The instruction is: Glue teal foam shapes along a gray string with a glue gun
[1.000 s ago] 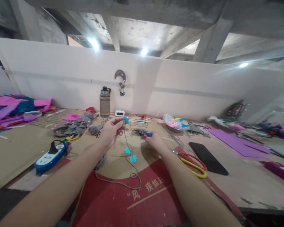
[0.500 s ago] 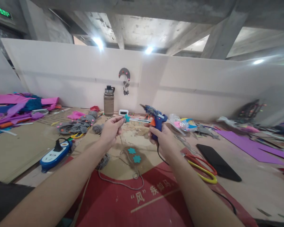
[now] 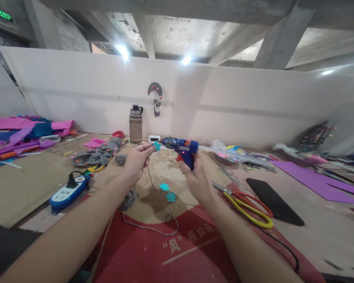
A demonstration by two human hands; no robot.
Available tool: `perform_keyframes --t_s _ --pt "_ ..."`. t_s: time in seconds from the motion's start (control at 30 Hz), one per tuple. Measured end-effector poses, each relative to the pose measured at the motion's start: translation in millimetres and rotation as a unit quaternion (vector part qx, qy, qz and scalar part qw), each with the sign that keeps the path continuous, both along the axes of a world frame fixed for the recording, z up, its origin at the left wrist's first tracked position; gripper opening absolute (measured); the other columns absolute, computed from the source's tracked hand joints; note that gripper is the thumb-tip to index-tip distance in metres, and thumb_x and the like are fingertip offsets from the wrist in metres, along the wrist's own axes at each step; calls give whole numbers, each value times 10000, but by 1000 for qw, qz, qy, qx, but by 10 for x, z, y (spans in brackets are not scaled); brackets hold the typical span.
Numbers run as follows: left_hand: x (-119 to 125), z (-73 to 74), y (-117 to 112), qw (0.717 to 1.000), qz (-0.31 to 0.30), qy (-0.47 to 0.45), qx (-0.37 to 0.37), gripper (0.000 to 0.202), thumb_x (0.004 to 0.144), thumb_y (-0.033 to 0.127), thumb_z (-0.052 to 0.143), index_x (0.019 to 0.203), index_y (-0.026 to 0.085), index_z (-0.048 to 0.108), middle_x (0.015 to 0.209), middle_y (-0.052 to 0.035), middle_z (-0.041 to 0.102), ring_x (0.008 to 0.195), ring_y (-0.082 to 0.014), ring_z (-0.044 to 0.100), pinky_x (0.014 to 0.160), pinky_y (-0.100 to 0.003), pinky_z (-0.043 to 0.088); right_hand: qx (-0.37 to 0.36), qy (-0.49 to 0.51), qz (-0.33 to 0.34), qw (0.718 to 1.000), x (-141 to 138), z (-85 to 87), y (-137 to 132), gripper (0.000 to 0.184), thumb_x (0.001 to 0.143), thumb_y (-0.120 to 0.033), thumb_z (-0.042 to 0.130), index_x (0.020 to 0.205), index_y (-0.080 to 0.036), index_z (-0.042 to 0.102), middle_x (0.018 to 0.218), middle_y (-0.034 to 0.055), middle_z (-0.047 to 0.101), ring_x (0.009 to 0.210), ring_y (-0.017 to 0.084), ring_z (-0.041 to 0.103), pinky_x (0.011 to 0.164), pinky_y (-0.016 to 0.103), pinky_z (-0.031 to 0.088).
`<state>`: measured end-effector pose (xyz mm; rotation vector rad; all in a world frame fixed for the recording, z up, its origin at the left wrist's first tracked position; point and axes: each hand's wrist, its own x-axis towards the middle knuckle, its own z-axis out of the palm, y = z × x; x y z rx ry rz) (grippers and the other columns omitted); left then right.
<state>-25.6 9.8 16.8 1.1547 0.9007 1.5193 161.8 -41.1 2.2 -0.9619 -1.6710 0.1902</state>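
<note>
Between thumb and fingertips, my left hand [image 3: 138, 162] pinches a small teal felt flower [image 3: 157, 146]. My right hand [image 3: 196, 175] is wrapped round the handle of a blue hot glue gun [image 3: 181, 147], which lies level with its nozzle pointing left, close to that flower. A clear glue stick [image 3: 233, 152] sticks out of the gun's back. On the board below lie two more teal flowers, one [image 3: 164, 186] just behind the other [image 3: 171, 197]. Grey yarn [image 3: 152, 228] trails in front of them from a small ball [image 3: 128, 199] beside my left forearm.
Scissors [image 3: 247, 208] with red and yellow handles and a black phone [image 3: 274, 200] lie right of my right forearm. A blue power strip [image 3: 69, 194] sits at left. Behind stand a water bottle [image 3: 135, 125] and a small white clock [image 3: 154, 138].
The glue gun has swung from tilted to level, and its nozzle has come left to the flower. My left hand has barely moved and still pinches the flower.
</note>
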Motion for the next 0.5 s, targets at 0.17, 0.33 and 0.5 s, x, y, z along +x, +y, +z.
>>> perform_keyframes --t_s 0.17,0.33,0.5 --pt "6 7 -13 1000 1 8 4 291 617 328 747 817 133 666 572 29 555 324 -2 323 327 -193 100 -14 -18 -8 1000 -18 24 8 369 848 -277 474 1209 -214 427 1111 111 575 990 240 549 882 435 426" --pt "23 24 -43 1000 2 14 8 297 615 322 750 828 132 668 613 17 579 333 4 325 331 -191 104 -33 -33 -28 998 -19 22 2 356 846 -283 473 1193 -227 423 1086 106 583 962 247 562 862 431 435" --pt "35 35 -56 1000 5 17 13 293 612 316 749 831 135 675 626 8 597 343 1 334 334 -191 113 -34 -48 -27 998 -19 20 -26 363 856 -308 455 1210 -238 409 1088 110 581 959 257 564 850 435 435"
